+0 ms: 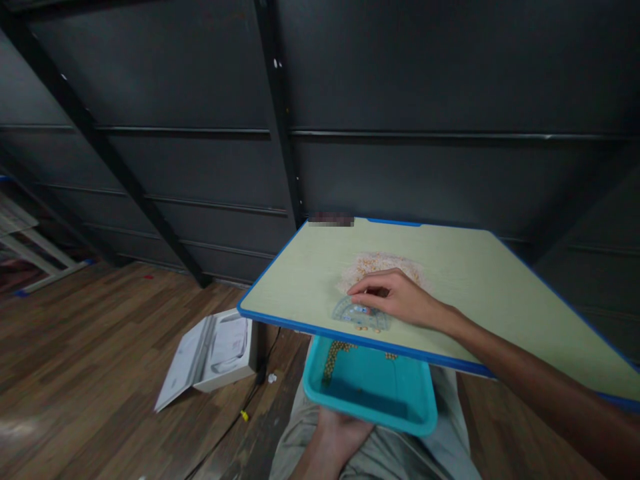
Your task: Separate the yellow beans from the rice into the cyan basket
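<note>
My right hand [395, 297] rests on a pale green table [480, 287] with a blue rim, fingers closed on a clear plastic protractor [350, 313] lying flat near the front edge. A heap of small yellowish beans [380, 265] lies just beyond the hand, and a few loose beans sit by the protractor. Below the table edge, my left hand [340, 433] holds a turquoise plastic tray [373, 387] from underneath, over my lap. Several beans lie in the tray's far left corner.
An open white cardboard box [213, 353] lies on the wooden floor to the left, with a cable beside it. A dark metal wall with slanted beams [280, 113] stands behind the table. White frame parts [35, 250] are at far left.
</note>
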Demonstrator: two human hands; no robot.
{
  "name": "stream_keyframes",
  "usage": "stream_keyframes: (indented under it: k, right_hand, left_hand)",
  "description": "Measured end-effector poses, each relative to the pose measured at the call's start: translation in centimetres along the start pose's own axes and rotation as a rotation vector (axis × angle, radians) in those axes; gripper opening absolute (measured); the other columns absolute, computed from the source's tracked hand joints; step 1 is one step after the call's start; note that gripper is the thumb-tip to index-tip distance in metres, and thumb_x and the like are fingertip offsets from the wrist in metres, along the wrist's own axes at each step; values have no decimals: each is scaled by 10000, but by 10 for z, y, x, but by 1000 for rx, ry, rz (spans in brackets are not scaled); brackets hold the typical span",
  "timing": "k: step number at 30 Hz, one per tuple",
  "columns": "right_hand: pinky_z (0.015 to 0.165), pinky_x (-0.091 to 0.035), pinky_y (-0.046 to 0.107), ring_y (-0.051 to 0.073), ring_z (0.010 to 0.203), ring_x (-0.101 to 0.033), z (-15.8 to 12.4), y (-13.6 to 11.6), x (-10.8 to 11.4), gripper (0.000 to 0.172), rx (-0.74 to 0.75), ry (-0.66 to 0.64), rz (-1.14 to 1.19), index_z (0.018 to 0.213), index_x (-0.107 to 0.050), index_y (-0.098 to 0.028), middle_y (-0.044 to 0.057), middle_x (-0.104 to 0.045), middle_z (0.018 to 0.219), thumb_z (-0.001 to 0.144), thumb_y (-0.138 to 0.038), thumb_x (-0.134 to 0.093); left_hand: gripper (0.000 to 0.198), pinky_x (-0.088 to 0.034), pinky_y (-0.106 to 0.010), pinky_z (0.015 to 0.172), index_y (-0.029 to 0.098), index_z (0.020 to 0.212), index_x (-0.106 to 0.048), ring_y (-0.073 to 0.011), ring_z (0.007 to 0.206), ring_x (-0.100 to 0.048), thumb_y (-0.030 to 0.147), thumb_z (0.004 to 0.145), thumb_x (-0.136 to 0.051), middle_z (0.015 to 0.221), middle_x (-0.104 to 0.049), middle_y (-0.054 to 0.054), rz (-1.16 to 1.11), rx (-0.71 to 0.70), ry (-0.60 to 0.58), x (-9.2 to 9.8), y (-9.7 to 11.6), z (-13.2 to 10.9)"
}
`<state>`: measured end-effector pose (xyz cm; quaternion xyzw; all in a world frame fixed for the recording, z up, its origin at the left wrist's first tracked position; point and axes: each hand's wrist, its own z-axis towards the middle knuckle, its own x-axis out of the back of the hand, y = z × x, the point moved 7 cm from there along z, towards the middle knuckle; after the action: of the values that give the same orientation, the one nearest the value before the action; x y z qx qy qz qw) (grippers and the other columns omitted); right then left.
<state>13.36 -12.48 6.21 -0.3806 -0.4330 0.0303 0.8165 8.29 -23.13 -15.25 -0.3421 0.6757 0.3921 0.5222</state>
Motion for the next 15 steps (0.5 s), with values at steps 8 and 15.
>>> stream_keyframes:
  k: [8,15]
  right_hand:
    - [780,-506,268,139,850,-677,-1,-3,-3,168,7,-23,18,1026,-738,-229,14,-754,972,915,-266,-617]
    - [778,-513,277,143,842,-678,-2,-4,-3,165,4,-30,32,1022,-738,-230,14,-752,967,911,-257,-620]
  left_hand:
    - [432,-322,-513,1149,231,1025,-752,-292,1278,-559,460,922,-401,1072,-791,-66,39,-32,25,0,0,-1]
    - [447,-326,-576,1139,238,1060,-738,-320,1333,-496,482,912,-394,1115,-777,-70,32,-21,-16,-12,1,0]
